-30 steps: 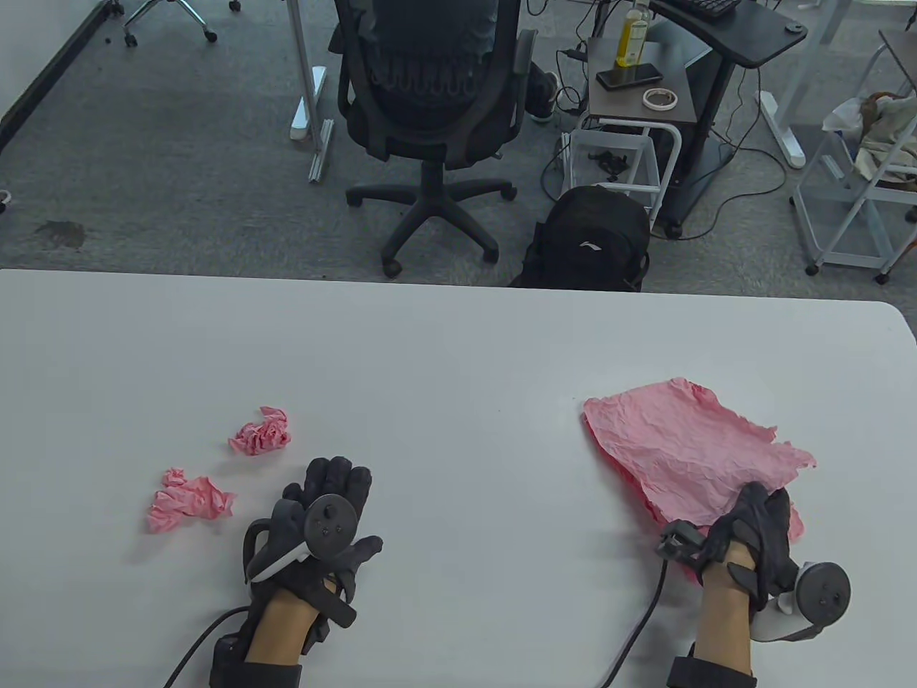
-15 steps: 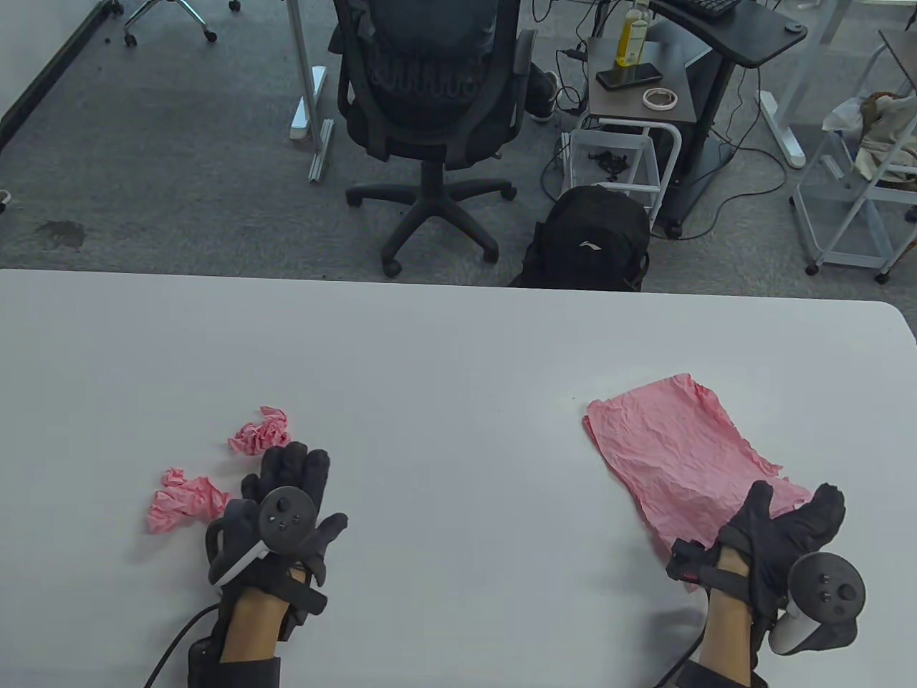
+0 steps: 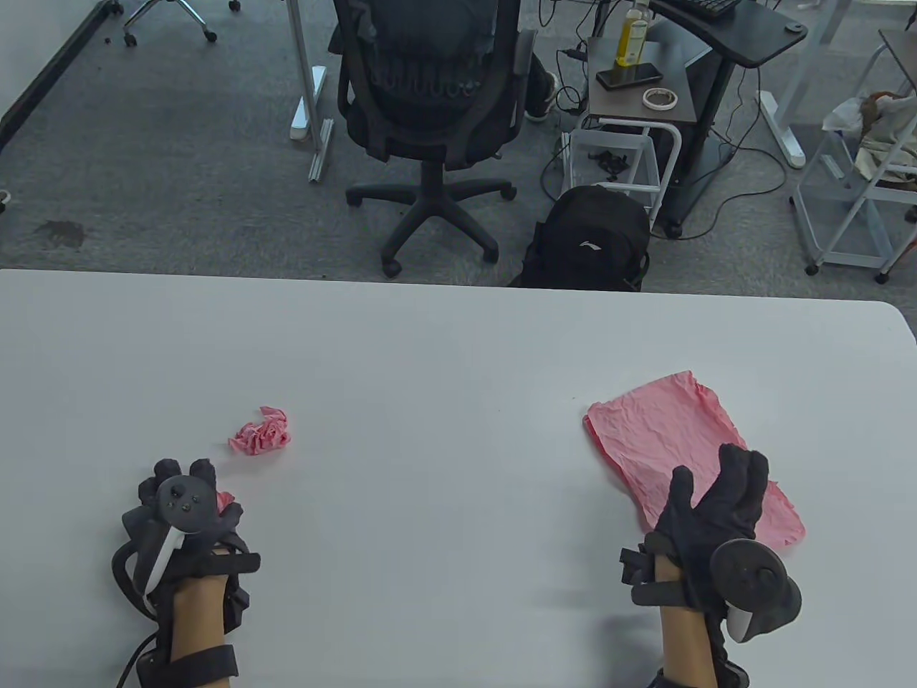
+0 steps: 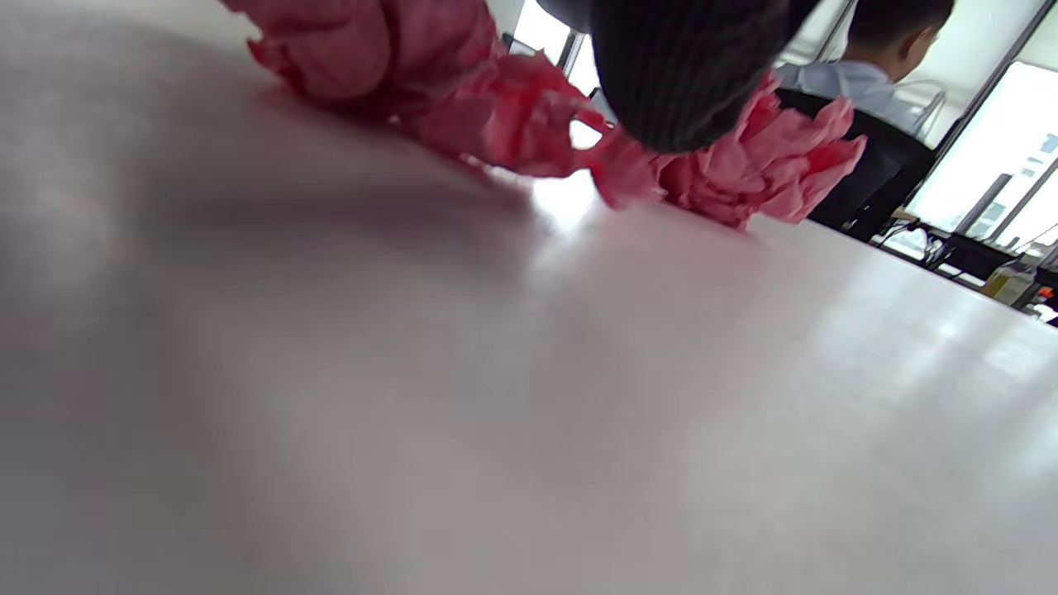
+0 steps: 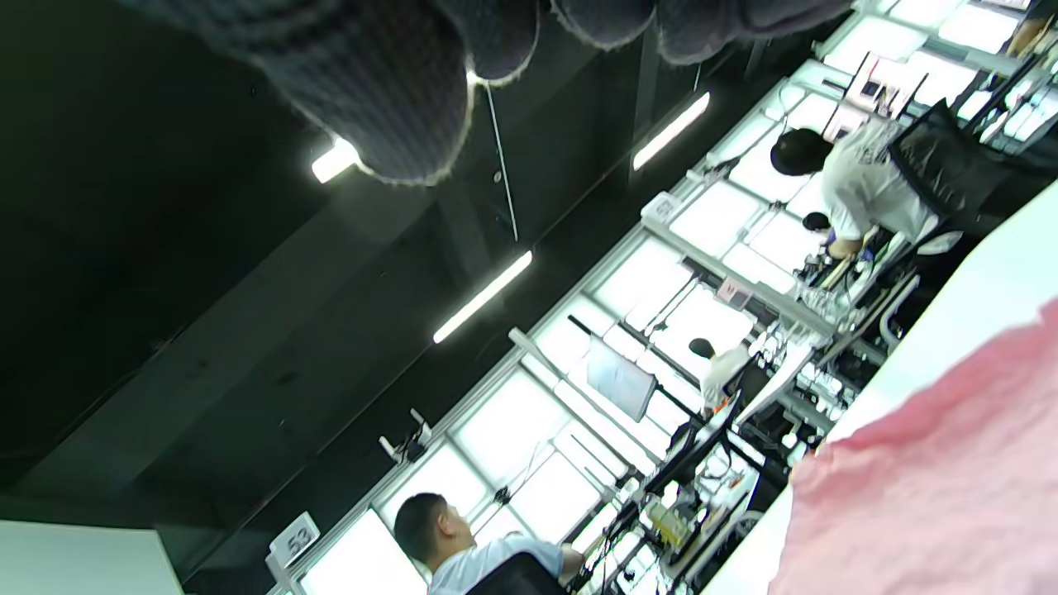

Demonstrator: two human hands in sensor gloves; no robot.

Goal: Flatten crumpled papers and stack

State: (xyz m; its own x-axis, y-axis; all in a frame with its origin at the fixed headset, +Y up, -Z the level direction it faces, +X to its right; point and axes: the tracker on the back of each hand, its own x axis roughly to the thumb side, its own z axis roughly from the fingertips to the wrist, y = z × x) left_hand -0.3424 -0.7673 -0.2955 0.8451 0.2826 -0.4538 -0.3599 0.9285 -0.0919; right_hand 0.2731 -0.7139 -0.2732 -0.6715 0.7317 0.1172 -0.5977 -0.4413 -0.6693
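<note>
A flattened pink sheet (image 3: 659,423) lies on the right of the white table (image 3: 444,344), with another pink sheet showing under it; it also shows in the right wrist view (image 5: 934,496). My right hand (image 3: 716,487) is open, fingers (image 5: 388,91) stretched over its near end. My left hand (image 3: 190,491) covers a crumpled pink paper (image 3: 225,499) at the near left, fingers curled over it. In the left wrist view a fingertip (image 4: 678,74) presses on that paper (image 4: 496,107), which lies on the table. A second crumpled pink ball (image 3: 261,432) lies just beyond.
An office chair (image 3: 430,107), a black backpack (image 3: 591,240) and a side cart (image 3: 637,93) stand on the floor past the table's far edge. The table's right corner is rounded (image 3: 892,312).
My left hand moved left and down onto the nearer crumpled paper and curled over it. My right hand let go of the sheet's corner, opened and slid left over the sheet, which now lies flatter.
</note>
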